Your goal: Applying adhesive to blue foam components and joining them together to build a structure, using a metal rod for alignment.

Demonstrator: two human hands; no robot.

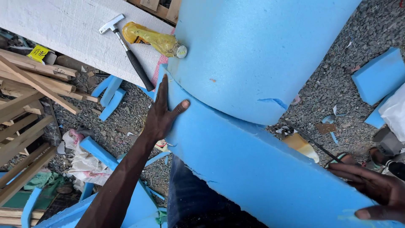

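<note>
My left hand [162, 114] lies flat and open on the foam [249, 169]; my right hand [371, 190] grips its far edge.

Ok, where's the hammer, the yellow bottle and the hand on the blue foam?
Black-handled metal hammer [128, 52]: head view, on its handle near the middle.
Yellow plastic bottle [152, 39]: head view, on its body.
Left hand [162, 114]: head view, on the back of the hand pressing the blue foam sheet [253, 169], on its flat face.

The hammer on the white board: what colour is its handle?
Black, on the hammer with a silver metal head; the head view shows it.
</note>
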